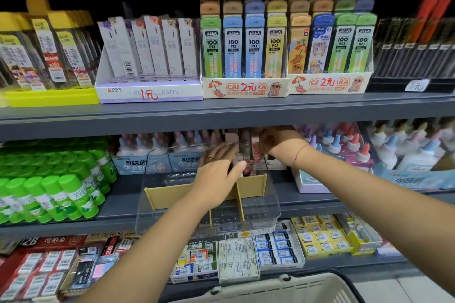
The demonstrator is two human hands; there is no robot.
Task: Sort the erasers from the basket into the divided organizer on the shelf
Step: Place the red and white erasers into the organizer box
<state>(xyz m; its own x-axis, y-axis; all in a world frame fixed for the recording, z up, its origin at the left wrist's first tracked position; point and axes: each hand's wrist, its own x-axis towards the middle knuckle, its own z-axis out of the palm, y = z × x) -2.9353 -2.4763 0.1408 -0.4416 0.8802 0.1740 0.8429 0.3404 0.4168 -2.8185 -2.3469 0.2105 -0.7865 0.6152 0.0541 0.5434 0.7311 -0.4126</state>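
Left hand [216,170], right hand [273,141] at organizer [167,195]

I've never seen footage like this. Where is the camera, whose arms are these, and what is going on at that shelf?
No machine here: a person wears one wide-angle camera on the head, so you look forward and down along their own arms. The left hand reaches with straight fingers into a clear organizer with tan dividers on the middle shelf. The right hand is curled at the organizer's back, by red-and-white packs; it is too dark to tell whether it grips one. At the bottom edge is the rim of a pale basket. Around: green glue sticks to the left, glue bottles to the right, pencil leads above, erasers below.
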